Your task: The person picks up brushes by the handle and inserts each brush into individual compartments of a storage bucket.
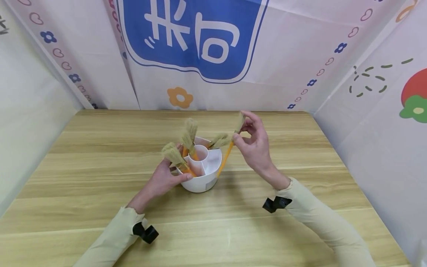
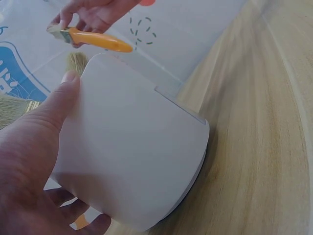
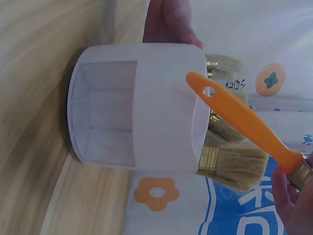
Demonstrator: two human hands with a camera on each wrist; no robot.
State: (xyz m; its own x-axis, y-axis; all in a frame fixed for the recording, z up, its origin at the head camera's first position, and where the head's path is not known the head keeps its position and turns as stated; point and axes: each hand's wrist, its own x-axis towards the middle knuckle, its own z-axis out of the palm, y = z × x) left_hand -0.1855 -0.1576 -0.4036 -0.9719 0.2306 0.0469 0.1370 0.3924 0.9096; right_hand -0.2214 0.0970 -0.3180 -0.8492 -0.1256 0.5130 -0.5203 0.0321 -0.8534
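A white desk organizer (image 1: 197,185) with several compartments and a round middle cup stands on the table. My left hand (image 1: 163,180) grips its left side, the thumb near the rim and the other fingers round the wall. Bristles up, several paintbrushes lean in the compartments, among them a left one (image 1: 172,152) and a right one (image 1: 219,141). In my right hand (image 1: 256,146), a paintbrush with an orange handle (image 3: 239,117) is pinched near its metal band, handle pointing down beside the organizer's right side. The right-front compartment shows its bare white inside.
The wood-grain table (image 1: 233,230) reaches back to a white printed cloth wall (image 1: 280,66) bearing a blue sign. White side walls stand at left and right. A black wrist camera (image 1: 145,233) is strapped over each pale sleeve.
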